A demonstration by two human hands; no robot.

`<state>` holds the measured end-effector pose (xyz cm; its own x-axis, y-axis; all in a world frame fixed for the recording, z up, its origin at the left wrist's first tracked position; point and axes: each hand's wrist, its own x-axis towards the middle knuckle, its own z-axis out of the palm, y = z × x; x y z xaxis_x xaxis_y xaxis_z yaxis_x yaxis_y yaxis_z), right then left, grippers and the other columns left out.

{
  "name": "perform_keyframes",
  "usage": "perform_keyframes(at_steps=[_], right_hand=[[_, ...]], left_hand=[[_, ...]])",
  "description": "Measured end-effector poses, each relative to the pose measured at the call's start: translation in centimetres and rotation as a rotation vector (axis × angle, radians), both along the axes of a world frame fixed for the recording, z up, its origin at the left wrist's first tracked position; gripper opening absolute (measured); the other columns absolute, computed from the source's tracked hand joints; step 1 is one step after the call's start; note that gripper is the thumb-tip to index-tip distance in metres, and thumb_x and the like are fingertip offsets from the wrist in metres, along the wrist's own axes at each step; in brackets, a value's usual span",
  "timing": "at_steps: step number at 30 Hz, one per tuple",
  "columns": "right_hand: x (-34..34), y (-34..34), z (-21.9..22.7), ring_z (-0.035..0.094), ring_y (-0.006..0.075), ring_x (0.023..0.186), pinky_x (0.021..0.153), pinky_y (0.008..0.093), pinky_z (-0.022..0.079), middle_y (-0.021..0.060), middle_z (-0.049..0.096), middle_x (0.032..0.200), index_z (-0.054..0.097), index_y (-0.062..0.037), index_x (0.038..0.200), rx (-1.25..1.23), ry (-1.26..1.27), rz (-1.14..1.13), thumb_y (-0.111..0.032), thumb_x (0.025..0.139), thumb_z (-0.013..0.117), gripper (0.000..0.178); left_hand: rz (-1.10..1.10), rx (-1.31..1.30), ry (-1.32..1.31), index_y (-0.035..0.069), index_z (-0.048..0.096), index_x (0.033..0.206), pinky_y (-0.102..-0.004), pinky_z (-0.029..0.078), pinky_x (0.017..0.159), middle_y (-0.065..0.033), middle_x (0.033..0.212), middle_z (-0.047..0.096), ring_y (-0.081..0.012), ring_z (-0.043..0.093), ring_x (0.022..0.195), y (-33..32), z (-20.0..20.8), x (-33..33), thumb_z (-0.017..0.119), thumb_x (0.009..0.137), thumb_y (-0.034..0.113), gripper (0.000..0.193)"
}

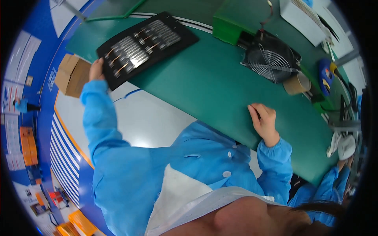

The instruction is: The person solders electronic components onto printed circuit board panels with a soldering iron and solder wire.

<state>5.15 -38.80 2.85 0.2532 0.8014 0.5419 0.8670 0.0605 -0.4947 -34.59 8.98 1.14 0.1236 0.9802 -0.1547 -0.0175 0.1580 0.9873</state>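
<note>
My left hand (96,70) grips the near-left edge of a flat black board (159,53). On the board lie two groups of thin silver strips (130,53) with copper-coloured wire pieces around them. The board is tilted over the far left end of the green table (189,82), and its left part reaches past the table's edge. My right hand (264,121) is at the table's near side, fingers curled and thumb drawn toward them. Whatever it may hold is hidden.
A black fan with a wire guard (269,63) stands at the back right, beside a green box (228,25) and a cardboard roll (297,83). A brown carton (73,74) is beyond the table's left end. Another person's blue sleeve (330,183) shows at right.
</note>
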Motion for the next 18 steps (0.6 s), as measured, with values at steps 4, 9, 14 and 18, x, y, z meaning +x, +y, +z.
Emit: perform_keyframes(at_steps=[4, 9, 14, 18], right_hand=[[-0.1, 0.7, -0.3, 0.057, 0.0266, 0.052, 0.048, 0.0323, 0.044, 0.0129, 0.062, 0.072, 0.063, -0.0014, 0.086, -0.039, 0.130, 0.020, -0.002, 0.082, 0.065, 0.004], [-1.2, -0.2, 0.1, 0.061, 0.0274, 0.065, 0.055, 0.0327, 0.048, 0.0123, 0.065, 0.085, 0.065, -0.0029, 0.093, -0.154, 0.341, -0.075, -0.006, 0.084, 0.064, 0.009], [-3.4, -3.2, 1.3, 0.058, 0.0309, 0.104, 0.090, 0.0436, 0.045, 0.0139, 0.063, 0.109, 0.062, -0.0032, 0.107, -0.199, 0.022, -0.136, -0.015, 0.086, 0.063, 0.024], [-5.5, -5.8, 2.2, 0.047, 0.0352, 0.123, 0.107, 0.0526, 0.029, 0.0162, 0.059, 0.121, 0.058, -0.0027, 0.118, -0.257, 0.064, -0.208, -0.020, 0.088, 0.061, 0.034]], left_hand=[[-0.255, -0.124, 0.028, 0.001, 0.051, 0.122, -0.0346, 0.055, 0.081, -0.0113, 0.108, 0.065, -0.0209, 0.065, 0.092, -3.1, 2.7, -8.0, 0.042, 0.100, 0.018, 0.030], [-0.454, -0.247, -0.057, 0.001, 0.047, 0.127, -0.0377, 0.055, 0.085, -0.0139, 0.116, 0.062, -0.0238, 0.065, 0.099, -9.7, 4.9, -3.7, 0.042, 0.099, 0.018, 0.033], [-0.563, -0.384, -0.120, 0.000, 0.042, 0.130, -0.0391, 0.056, 0.086, -0.0161, 0.118, 0.060, -0.0255, 0.064, 0.100, -14.7, 6.1, 3.3, 0.045, 0.098, 0.016, 0.035], [-0.662, -0.429, -0.117, -0.001, 0.042, 0.130, -0.0392, 0.056, 0.086, -0.0158, 0.119, 0.059, -0.0251, 0.063, 0.102, -17.2, 7.5, 8.0, 0.044, 0.099, 0.015, 0.035]])
